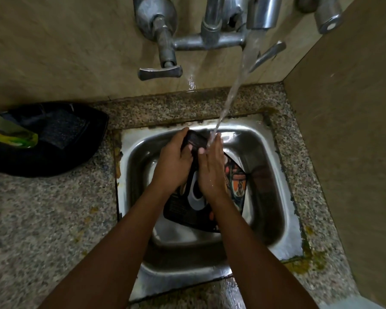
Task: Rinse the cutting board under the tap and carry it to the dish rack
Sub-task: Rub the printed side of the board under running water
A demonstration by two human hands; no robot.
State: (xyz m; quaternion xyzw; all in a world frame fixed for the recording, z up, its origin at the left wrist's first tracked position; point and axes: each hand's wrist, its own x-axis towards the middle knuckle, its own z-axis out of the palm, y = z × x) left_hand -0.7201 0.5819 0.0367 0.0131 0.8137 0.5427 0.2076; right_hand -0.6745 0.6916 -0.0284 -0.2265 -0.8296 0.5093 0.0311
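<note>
A dark cutting board (187, 210) with a colourful print on its right part and a white-rimmed handle hole stands tilted inside the steel sink (267, 152). My left hand (174, 161) grips its top edge, fingers curled over it. Against the board's upper right side lies my right hand (212, 168), fingers fairly straight and thumb on the board. A stream of water (232, 85) falls from the tap spout (263, 12) onto the board's top and my right fingers.
Two lever taps (161, 72) jut from the tiled wall above. A black tray (60, 152) holding a scrub pad and a green packet sits on the granite counter at left. A tiled side wall (348, 130) closes in on the right.
</note>
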